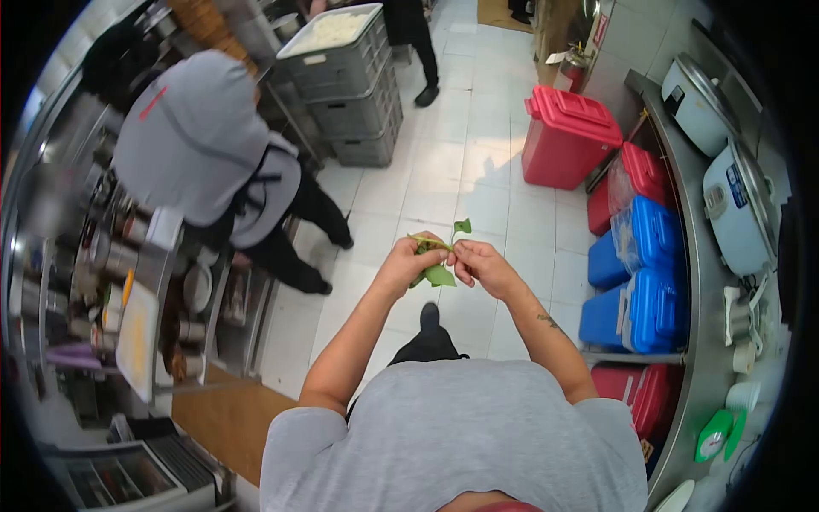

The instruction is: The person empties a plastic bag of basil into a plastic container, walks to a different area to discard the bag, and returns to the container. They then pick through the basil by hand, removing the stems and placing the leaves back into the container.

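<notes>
A green leafy sprig (439, 275) is held between my two hands, in front of my body and above the tiled floor. My left hand (409, 263) is closed round its stems and lower leaves. Close beside it on the right, my right hand (479, 263) pinches a thin stem, with its fingers curled. One small leaf (462, 226) stands up above the fingers, and a larger leaf hangs just below them.
A co-worker (200, 145) bends over the left counter. Grey crates (354, 111) stand stacked ahead. On the right are a red bin (567, 141), blue bins (648, 307), rice cookers (738, 205) and a green scale (715, 435). A white cutting board (138, 337) lies left.
</notes>
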### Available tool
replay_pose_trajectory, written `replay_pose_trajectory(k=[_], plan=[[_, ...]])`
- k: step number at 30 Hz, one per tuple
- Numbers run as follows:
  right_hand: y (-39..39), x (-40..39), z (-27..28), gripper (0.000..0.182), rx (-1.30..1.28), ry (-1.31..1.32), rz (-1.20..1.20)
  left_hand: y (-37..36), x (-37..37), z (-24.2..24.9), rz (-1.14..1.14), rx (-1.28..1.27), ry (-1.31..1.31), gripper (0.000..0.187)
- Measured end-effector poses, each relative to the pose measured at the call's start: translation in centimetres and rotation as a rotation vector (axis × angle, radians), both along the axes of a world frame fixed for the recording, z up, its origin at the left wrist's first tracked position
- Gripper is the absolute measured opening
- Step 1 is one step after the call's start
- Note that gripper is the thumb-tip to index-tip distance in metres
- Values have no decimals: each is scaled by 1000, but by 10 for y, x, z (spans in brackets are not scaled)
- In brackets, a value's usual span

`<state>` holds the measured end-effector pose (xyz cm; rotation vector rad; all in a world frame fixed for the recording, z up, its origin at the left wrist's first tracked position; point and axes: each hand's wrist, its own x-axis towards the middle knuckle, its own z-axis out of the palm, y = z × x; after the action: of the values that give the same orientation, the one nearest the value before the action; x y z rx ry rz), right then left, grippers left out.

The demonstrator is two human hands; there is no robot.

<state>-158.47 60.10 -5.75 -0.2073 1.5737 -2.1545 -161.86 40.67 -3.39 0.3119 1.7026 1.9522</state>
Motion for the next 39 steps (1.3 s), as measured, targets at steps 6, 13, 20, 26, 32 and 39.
replay_pose_trajectory(k=[6, 13, 20, 26, 32, 39], plan=[[51, -158, 22, 33, 209, 63, -107, 59, -179, 22, -105, -120, 0, 13], [130, -318, 13, 26, 273, 77, -265, 149, -359, -11, -220, -65, 51, 9], [195, -423, 21, 24, 177, 116, -522, 245, -523, -13, -300, -157, 362, 6], [224, -391, 12, 18, 137, 57, -984, 344, -739, 19, -408, 52, 86, 23], [196, -289, 1, 16, -77, 32, -1562, 429, -876, 32, -414, 143, -287, 12], [142, -209, 20, 14, -151, 137, -1941, 461, -726, 62, -758, 117, 66, 21]])
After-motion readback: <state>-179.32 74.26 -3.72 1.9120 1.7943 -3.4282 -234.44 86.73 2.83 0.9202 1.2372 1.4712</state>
